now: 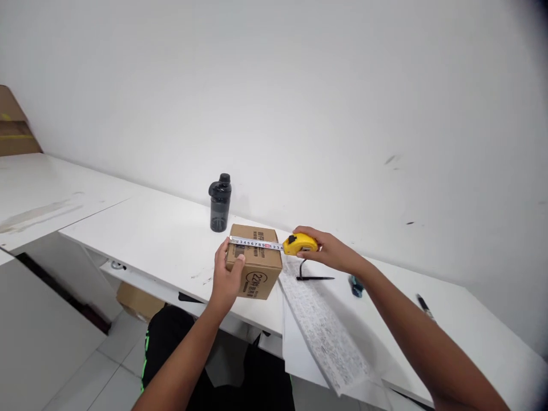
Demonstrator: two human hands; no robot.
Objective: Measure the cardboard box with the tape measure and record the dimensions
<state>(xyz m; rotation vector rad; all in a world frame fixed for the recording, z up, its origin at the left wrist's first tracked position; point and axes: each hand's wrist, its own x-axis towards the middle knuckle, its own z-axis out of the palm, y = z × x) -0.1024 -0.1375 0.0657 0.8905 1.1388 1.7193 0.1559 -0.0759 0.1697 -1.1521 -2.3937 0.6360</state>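
Note:
A small brown cardboard box (258, 261) with dark printing sits on the white table. My left hand (228, 277) grips its left side, thumb on the front and fingers around the far left edge. In my right hand (319, 246) is a yellow tape measure (299, 244), held just off the box's right edge. Its blade (256, 244) is drawn out across the box top, and the blade's end lies at the left edge by my left fingers. The red ten mark shows near the right part of the top.
A dark shaker bottle (220, 204) stands behind the box, near the wall. Right of the box lie a printed sheet (325, 325), a thin black stand (314, 278), a small dark teal item (355, 286) and a marker (424, 306). Another carton (139, 301) is below the table.

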